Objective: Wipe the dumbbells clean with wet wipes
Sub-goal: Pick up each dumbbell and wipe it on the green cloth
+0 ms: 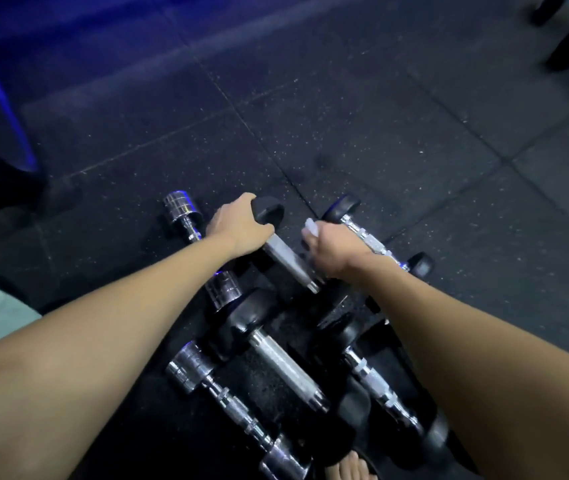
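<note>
Dumbbells before you on the floor: six, in two rows of three.
Chrome-ended dumbbells: two, far left [186, 216] and near left [227, 407].
Black-ended dumbbells: four, far middle [284, 252], far right [373, 242], near middle [276, 355] and near right [380, 386].
Wet wipes: one [311, 229].
Your hands: two, left [236, 225] and right [333, 249].
Dark weights at the top right corner: two [568, 36], blurred.

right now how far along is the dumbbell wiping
Mid-job, by the look of it. Done: nothing visibly reads as already cleaned. In hand: the left hand steadies the black end of a far dumbbell while the right hand holds a wet wipe at its handle. Left: likely the chrome dumbbell and black-ended ones nearer the camera.
</note>
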